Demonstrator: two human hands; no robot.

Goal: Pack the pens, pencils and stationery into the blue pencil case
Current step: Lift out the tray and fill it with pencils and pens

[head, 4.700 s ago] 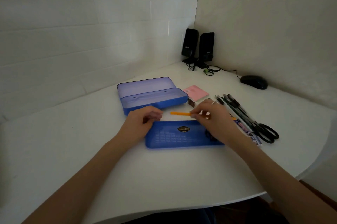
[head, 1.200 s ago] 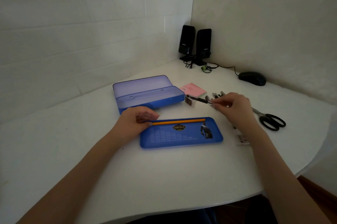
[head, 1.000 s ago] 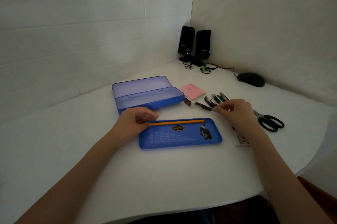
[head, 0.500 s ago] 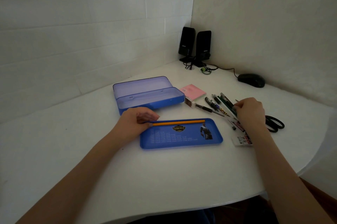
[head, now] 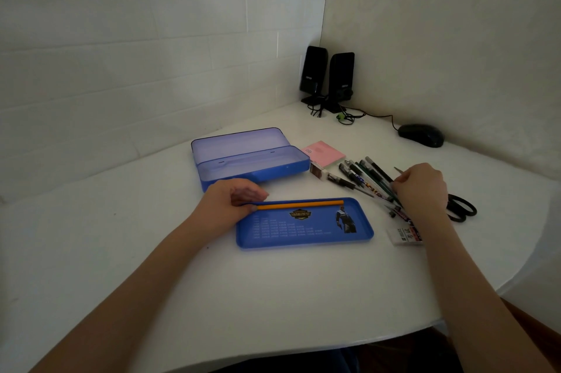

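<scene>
The blue pencil case [head: 252,164] lies open at the table's middle, its lid leaning back. In front of it lies the case's blue inner tray [head: 303,231], with an orange pencil [head: 300,205] along its far rim. My left hand [head: 230,204] holds the tray's left end, fingers curled, thumb by the pencil's end. To the right lies a fan of dark pens [head: 362,178]. My right hand [head: 420,189] is over their near ends, fingers curled round them. A white eraser [head: 405,236] lies just below that hand. Black scissors [head: 461,208] are partly hidden behind it.
A pink sticky-note pad [head: 324,152] and a small brown-and-white block [head: 317,170] sit right of the case. Two black speakers [head: 328,78] with cables stand in the corner, a black mouse [head: 420,135] to their right. The table's curved edge runs close on the right.
My right hand let go of a single black pen, which now lies on the table, and moved right onto the bunch of pens. My left hand stayed on the tray.
</scene>
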